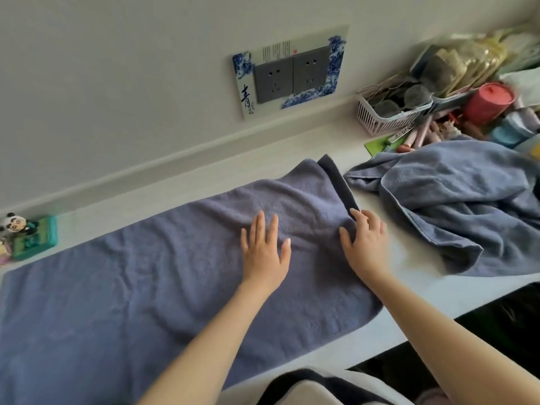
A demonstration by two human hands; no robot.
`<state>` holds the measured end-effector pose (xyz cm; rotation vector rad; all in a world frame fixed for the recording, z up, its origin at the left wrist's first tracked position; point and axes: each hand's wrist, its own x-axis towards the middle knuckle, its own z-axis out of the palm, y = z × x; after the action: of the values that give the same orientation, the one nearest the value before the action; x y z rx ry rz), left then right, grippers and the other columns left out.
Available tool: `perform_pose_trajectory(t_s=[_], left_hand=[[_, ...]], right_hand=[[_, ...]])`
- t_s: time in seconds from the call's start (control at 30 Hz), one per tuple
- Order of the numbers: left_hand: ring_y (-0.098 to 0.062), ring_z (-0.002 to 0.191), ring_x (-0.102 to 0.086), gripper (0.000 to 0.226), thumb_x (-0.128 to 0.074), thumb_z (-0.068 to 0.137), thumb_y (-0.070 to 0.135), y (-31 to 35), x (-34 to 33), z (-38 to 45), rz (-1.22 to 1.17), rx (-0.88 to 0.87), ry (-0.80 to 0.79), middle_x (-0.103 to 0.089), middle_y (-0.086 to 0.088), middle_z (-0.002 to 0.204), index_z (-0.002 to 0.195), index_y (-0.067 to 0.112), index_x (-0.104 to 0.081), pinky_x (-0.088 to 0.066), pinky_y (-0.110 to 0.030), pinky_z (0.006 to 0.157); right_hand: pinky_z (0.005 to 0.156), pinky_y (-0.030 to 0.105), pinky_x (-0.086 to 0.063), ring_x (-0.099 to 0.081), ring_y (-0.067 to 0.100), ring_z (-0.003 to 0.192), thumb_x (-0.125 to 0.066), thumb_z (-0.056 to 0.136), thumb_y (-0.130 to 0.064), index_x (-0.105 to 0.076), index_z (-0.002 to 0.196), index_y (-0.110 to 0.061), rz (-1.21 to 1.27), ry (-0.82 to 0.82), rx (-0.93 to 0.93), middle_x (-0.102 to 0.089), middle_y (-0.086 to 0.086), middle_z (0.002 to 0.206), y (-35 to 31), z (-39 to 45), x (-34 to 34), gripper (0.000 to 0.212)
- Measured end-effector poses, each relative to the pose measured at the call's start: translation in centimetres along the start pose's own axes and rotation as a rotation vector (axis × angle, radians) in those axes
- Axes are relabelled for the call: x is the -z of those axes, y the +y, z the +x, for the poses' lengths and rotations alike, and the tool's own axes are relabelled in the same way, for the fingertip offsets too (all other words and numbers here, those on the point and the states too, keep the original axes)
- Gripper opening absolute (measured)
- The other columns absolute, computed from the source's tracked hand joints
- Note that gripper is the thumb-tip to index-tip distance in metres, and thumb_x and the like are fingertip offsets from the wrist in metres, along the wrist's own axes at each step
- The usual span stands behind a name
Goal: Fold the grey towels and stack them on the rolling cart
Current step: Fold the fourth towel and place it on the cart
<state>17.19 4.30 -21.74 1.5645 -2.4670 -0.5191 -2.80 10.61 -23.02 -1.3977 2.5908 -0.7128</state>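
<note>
A long grey-blue towel [140,287] lies spread flat across the white table [423,290], doubled over lengthwise. My left hand [264,249] presses flat on it with straight fingers, near its right part. My right hand [365,244] rests at the towel's right end, fingers bent over the edge there; whether it pinches the cloth is unclear. A second grey-blue towel [455,206] lies crumpled on the table to the right. No rolling cart is in view.
A wall with a double socket plate [289,74] runs behind the table. A pink basket [388,115], a red cup [488,103] and assorted clutter fill the back right corner. A panda figure on a green box [32,238] stands at the left. The table's front edge drops off at the lower right.
</note>
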Motion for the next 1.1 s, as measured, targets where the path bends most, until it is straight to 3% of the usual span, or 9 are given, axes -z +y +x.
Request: perform_pose_trajectory(t_s=[0.23, 0.37, 0.47, 0.53, 0.67, 0.73, 0.83, 0.93, 1.1], left_hand=[[-0.021, 0.145, -0.014, 0.073, -0.010, 0.087, 0.053, 5.9, 0.8, 5.6, -0.137, 0.022, -0.007, -0.017, -0.009, 0.158, 0.148, 0.016, -0.027, -0.009, -0.043, 0.117], [-0.018, 0.145, -0.016, 0.061, -0.024, 0.094, 0.045, 7.4, 0.0, 8.6, -0.259, 0.096, -0.027, -0.023, -0.007, 0.156, 0.147, 0.015, -0.029, -0.013, -0.039, 0.117], [-0.013, 0.145, -0.014, 0.051, -0.031, 0.101, 0.036, 8.7, 0.2, 10.1, -0.304, 0.088, -0.037, -0.022, -0.003, 0.157, 0.148, 0.016, -0.026, -0.010, -0.035, 0.116], [-0.010, 0.145, -0.013, 0.049, -0.030, 0.102, 0.034, 9.5, 0.5, 11.1, -0.323, 0.049, -0.068, -0.021, 0.000, 0.157, 0.148, 0.017, -0.026, -0.009, -0.033, 0.116], [-0.013, 0.144, -0.018, 0.048, -0.029, 0.102, 0.033, 12.1, 0.8, 13.5, -0.313, -0.067, -0.091, -0.027, -0.001, 0.155, 0.147, 0.019, -0.029, -0.010, -0.032, 0.114], [-0.018, 0.139, -0.031, 0.046, -0.034, 0.102, 0.029, 13.9, 0.3, 15.0, -0.301, -0.114, -0.158, -0.038, -0.006, 0.149, 0.147, 0.017, -0.031, -0.015, -0.034, 0.115], [-0.020, 0.122, -0.050, 0.050, -0.046, 0.095, 0.040, 16.5, -1.4, 16.8, -0.456, -0.066, -0.457, -0.058, -0.003, 0.131, 0.141, 0.020, -0.042, -0.030, -0.039, 0.111], [-0.009, 0.108, -0.057, 0.039, -0.059, 0.091, 0.035, 18.0, -3.1, 18.2, -0.457, -0.065, -0.753, -0.065, 0.001, 0.116, 0.126, 0.018, -0.058, -0.040, -0.022, 0.099], [-0.009, 0.083, -0.054, 0.043, -0.072, 0.082, 0.021, 18.5, -4.4, 19.3, -0.414, -0.065, -0.729, -0.059, 0.002, 0.089, 0.122, 0.015, -0.057, -0.044, -0.023, 0.083]], right_hand=[[0.102, 0.043, -0.032, -0.040, 0.038, 0.125, -0.056, 0.090, -0.042, -0.035, 0.141, -0.009, 0.180, -0.226, -0.312, -0.045, 0.019, 0.137, -0.8, 8.0, -0.7, 0.065], [0.086, 0.035, -0.040, -0.054, 0.034, 0.110, -0.058, 0.090, -0.036, -0.057, 0.118, -0.005, 0.396, -0.313, -0.357, -0.064, 0.015, 0.110, -0.5, 10.9, -1.4, 0.041], [0.066, 0.029, -0.034, -0.055, 0.022, 0.075, -0.050, 0.095, -0.027, -0.059, 0.077, -0.009, 0.644, -0.234, -0.363, -0.058, 0.001, 0.069, -0.4, 11.5, 0.1, 0.027], [0.065, 0.029, -0.037, -0.049, 0.011, 0.066, -0.047, 0.097, -0.025, -0.058, 0.076, -0.013, 0.791, -0.146, -0.356, -0.053, -0.005, 0.066, -0.1, 10.8, 2.3, 0.026], [0.074, 0.013, -0.043, -0.055, -0.001, 0.078, -0.046, 0.098, -0.022, -0.065, 0.096, -0.019, 0.858, 0.017, -0.319, -0.064, -0.012, 0.085, 1.7, 7.8, 6.2, 0.019], [0.074, 0.015, -0.042, -0.055, 0.001, 0.081, -0.047, 0.097, -0.022, -0.064, 0.096, -0.019, 0.816, 0.068, -0.360, -0.064, -0.011, 0.086, 3.4, 6.3, 6.8, 0.017], [0.082, 0.029, -0.044, -0.058, 0.013, 0.088, -0.048, 0.097, -0.024, -0.065, 0.095, -0.017, 0.725, 0.009, -0.469, -0.066, -0.007, 0.087, 6.4, 5.1, 6.5, 0.019], [0.081, 0.033, -0.045, -0.059, 0.016, 0.086, -0.048, 0.096, -0.025, -0.066, 0.092, -0.017, 0.699, -0.050, -0.516, -0.066, -0.006, 0.082, 8.5, 5.1, 6.6, 0.020], [0.070, 0.025, -0.038, -0.055, 0.011, 0.078, -0.049, 0.096, -0.023, -0.066, 0.092, -0.013, 0.684, -0.112, -0.460, -0.063, -0.005, 0.079, 8.9, 6.6, 7.1, 0.020]])
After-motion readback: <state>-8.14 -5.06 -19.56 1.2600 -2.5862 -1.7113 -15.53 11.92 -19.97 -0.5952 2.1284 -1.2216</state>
